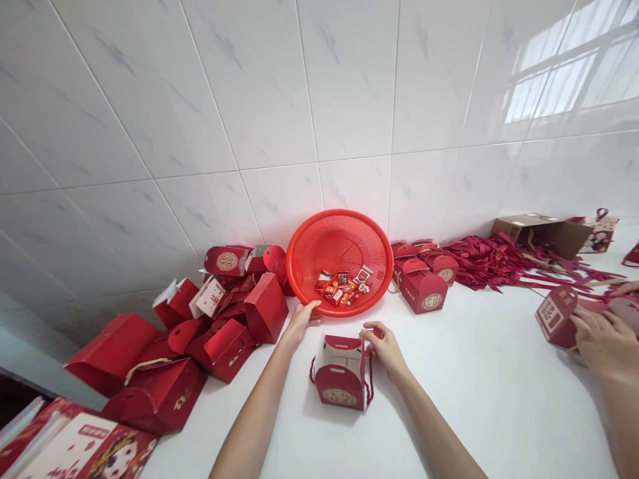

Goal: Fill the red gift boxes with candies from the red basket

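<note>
In front of me an open dark-red gift box (340,386) stands upright on the table, its flaps raised, a gold emblem on the front and twisted cord handles at its sides. My right hand (383,347) is closed at the box's right flap, fingertips on its upper edge. Behind the box, a round red plastic basket (339,218) leans toward me with several wrapped candies (344,287) at its bottom. My left hand (301,320) grips the near left rim of this basket, thumb on top and fingers below.
Red boxes (227,349) pile up at left, and more closed boxes (422,286) sit right of the basket. Dark-red ribbons (486,263) lie beside a cardboard box (544,233). At far right, another person's hands (606,339) handle a red box (556,316). A tiled wall (349,86) rises behind.
</note>
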